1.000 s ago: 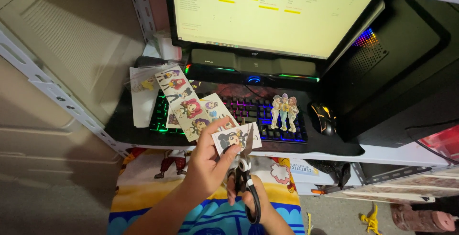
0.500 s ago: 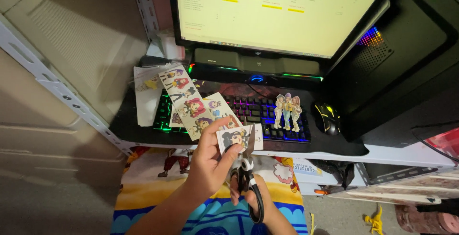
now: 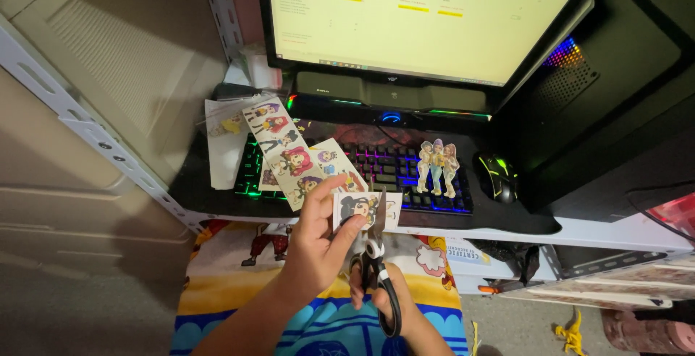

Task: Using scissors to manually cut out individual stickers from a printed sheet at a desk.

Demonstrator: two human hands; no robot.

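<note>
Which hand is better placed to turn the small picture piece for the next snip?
Probably the left hand: it already pinches the picture piece, while the right hand is occupied gripping the scissors.

home gaming desk, pretty sure | lit monitor (image 3: 423, 19) straight above the hands | rainbow-backlit keyboard (image 3: 376, 171) just past them | mouse (image 3: 496, 176) and black PC tower (image 3: 601, 88) off to the right | cartoon blanket (image 3: 239, 269) under the arms

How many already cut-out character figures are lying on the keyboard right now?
1: a cut-out of three figures lies on the keyboard's right side, beside the mouse. Others may be hidden.
</note>
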